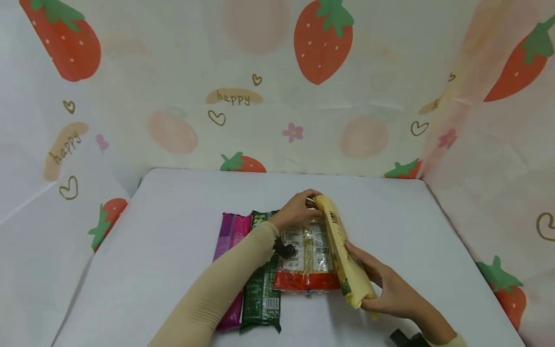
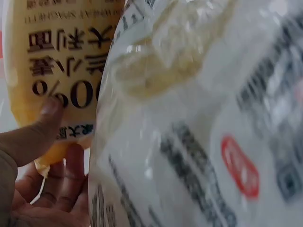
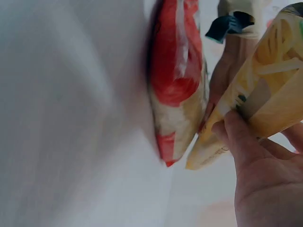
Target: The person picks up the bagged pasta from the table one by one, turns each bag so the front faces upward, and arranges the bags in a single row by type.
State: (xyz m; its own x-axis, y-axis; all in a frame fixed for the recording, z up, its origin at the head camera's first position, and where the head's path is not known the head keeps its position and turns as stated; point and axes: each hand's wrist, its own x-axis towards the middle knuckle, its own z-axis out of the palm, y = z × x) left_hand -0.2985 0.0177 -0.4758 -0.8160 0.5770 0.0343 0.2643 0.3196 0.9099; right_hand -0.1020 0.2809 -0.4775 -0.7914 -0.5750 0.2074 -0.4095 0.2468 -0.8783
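A yellow bag of spaghetti (image 1: 340,246) is held tilted on its long edge by both hands, near the middle of the table. My left hand (image 1: 297,210) pinches its far end; in the left wrist view the thumb lies on the printed face and the fingers of that hand (image 2: 57,189) are behind. At the near end my right hand (image 1: 392,291) grips the bag along its right side. The right wrist view shows the thumb and fingers of this hand (image 3: 265,175) on the wrapper. Just left of the spaghetti lies a clear plastic bag with a red bottom band (image 1: 305,280), contents pale.
Left of the clear bag lie a dark green packet (image 1: 262,301) and a purple-pink packet (image 1: 227,243), side by side and partly covered by the left forearm. The white table (image 1: 173,207) is bordered by strawberry-printed cloth (image 1: 277,130).
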